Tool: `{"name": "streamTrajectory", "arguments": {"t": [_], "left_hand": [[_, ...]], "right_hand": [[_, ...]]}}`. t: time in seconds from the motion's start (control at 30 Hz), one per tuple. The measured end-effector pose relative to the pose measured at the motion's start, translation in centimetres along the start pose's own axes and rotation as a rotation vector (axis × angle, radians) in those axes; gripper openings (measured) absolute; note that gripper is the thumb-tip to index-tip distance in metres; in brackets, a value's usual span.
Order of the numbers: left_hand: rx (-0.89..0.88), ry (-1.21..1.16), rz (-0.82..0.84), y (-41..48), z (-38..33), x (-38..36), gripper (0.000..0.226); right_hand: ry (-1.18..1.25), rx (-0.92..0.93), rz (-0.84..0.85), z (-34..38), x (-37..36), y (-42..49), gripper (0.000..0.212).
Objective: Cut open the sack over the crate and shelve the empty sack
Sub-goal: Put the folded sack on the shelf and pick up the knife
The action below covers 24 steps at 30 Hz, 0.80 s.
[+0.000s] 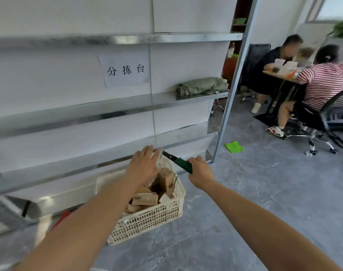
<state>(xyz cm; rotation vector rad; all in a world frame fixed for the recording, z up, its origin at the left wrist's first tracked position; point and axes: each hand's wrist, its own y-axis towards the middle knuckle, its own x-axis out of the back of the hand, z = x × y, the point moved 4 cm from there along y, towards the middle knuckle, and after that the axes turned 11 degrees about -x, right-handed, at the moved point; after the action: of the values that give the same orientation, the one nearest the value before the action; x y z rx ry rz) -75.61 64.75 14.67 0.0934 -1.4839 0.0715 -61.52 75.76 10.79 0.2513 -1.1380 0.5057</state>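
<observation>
Sack folded, lengthwise along shelf

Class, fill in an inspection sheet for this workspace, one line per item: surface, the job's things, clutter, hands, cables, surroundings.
Surface: grey marbled tile floor, in front of a metal shelf rack.
Job's things: white plastic crate on the floor, full of brown cartons; folded green sack lying on a shelf; green-handled knife.
Clutter: green paper scrap on the floor; something red beside the crate, too blurred to identify.
Hands: left hand open, fingers spread over the crate's far end; right hand closed on the knife handle.
Cables: thin wires hanging below the sack's shelf.
Surroundings: paper sign on the white panel; two people seated at a table.
</observation>
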Motion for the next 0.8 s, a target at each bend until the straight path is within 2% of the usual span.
{"name": "streamTrajectory", "arguments": {"t": [0.27,0.47,0.8], "left_hand": [[-0.021,0.037,-0.017,4.3,2.1,3.1,0.063],[0.041,0.039,0.012,12.4,3.8,2.2,0.066],[0.174,-0.033,0.044,23.7,8.5,0.5,0.065]], "right_hand": [[-0.029,0.047,-0.042,2.7,4.4,5.3,0.044],[-0.118,0.102,0.021,2.2,6.1,15.1,0.045],[-0.074,0.128,0.076,1.9,7.5,31.4,0.045]]}}
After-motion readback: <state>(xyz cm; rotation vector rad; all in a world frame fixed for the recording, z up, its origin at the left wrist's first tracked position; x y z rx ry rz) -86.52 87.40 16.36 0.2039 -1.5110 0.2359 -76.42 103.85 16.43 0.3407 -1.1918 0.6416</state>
